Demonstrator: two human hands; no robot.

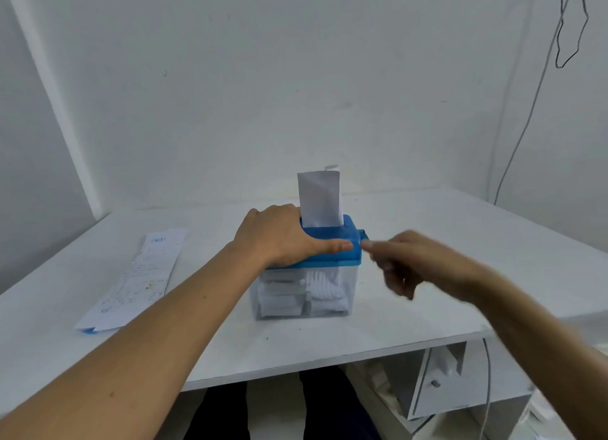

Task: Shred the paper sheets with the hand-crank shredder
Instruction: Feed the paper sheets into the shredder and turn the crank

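Observation:
The hand-crank shredder point(332, 242) stands at the middle of the white table point(427, 275); it has a blue lid over a clear bin point(329, 303) that holds white shreds. A white paper sheet point(319, 197) stands upright in the lid's slot. My left hand point(279, 235) grips the left part of the lid, thumb along its front edge. My right hand point(414, 262) is blurred at the lid's right end, its fingers curled at the blue crank point(363, 234). The crank's handle is mostly hidden by that hand.
A long printed paper strip point(138, 278) lies on the table to the left. The wall stands close behind the table, with cables point(526, 117) hanging at the right. A white drawer unit point(437, 383) sits under the table's right side, beside my legs.

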